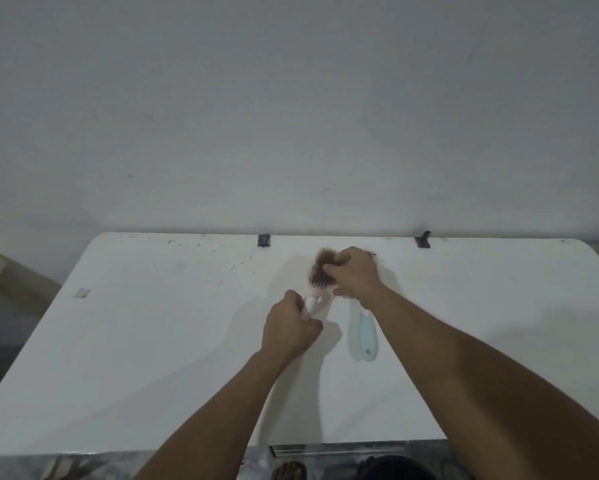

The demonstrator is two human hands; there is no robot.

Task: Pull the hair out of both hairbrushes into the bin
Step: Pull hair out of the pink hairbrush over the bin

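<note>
You are on the first brush, at the pulling stage. Your left hand [289, 329] is closed around the handle of the pink hairbrush [317, 292], holding it with the bristle head pointing away from you. Your right hand [355, 271] sits over that head with the fingers curled into the clump of brown hair [320, 261], which bunches up just beyond and to the left of your knuckles; the pinch looks shut on the hair, though the fingertips themselves are hidden in it. A few pale bristles show bare just under your right hand, so the mat seems to be lifting from the handle end first.

The second brush, the pale blue hairbrush [364, 332], lies on the white table [152, 341] beneath your right wrist and to the right of your left hand, handle toward you; its head is covered by your right hand, so how much hair it carries cannot be told.

No bin is clearly in view. A dark rounded shape [395, 469] shows below the table's near edge, under your right forearm, but what it is cannot be made out.

Next, as I judge it, keep the left hand firm on the handle and draw the right hand up and away along the bristles so the clump comes off whole. Then carry it to the bin before you release.
</note>
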